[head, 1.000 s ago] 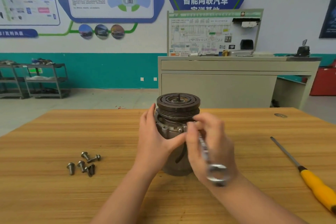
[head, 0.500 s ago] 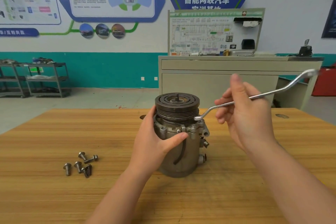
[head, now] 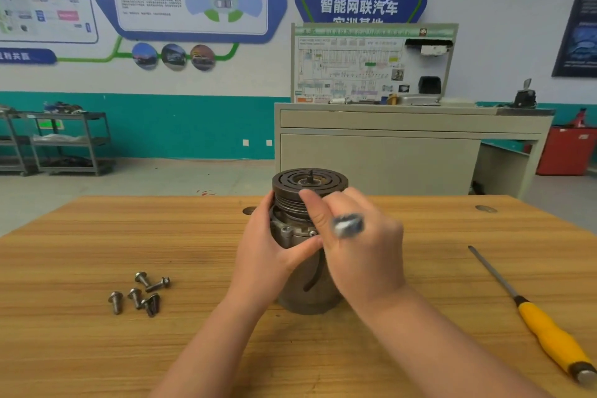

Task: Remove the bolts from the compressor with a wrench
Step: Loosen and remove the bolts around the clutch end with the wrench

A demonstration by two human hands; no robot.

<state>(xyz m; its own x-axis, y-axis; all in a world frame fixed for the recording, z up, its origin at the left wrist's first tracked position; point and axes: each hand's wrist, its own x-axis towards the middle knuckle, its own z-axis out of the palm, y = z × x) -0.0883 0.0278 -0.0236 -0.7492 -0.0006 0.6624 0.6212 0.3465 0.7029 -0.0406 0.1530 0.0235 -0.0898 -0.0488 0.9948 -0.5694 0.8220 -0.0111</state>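
Bolts are coming out of the round grey metal compressor (head: 303,268), which stands upright near the middle of the wooden table (head: 97,236), with its dark grooved wheel on top. The left hand (head: 268,255) holds the compressor from the left side, its fingers wrapped round the back and its thumb pressed across the front, so the part stays put. The right hand (head: 358,245) is right in front of the compressor, its fingers curled round a shiny silver wrench (head: 347,224). Only the blurry ring end of the wrench shows, pointing toward the camera; the other end is hidden behind the hand, so I cannot tell if it sits on a bolt. One small bolt head (head: 312,233) shows on the rim just by the left thumb. A little pile of loose silver bolts (head: 139,292) lies on the table to the left, well apart from the compressor. A long screwdriver with a yellow handle (head: 549,336) lies on the right. It looks like the job is partly done, and one more bolt is being turned loose. Next, the wrench needs to sit snugly on the bolt head and swing round while the left hand holds tight.
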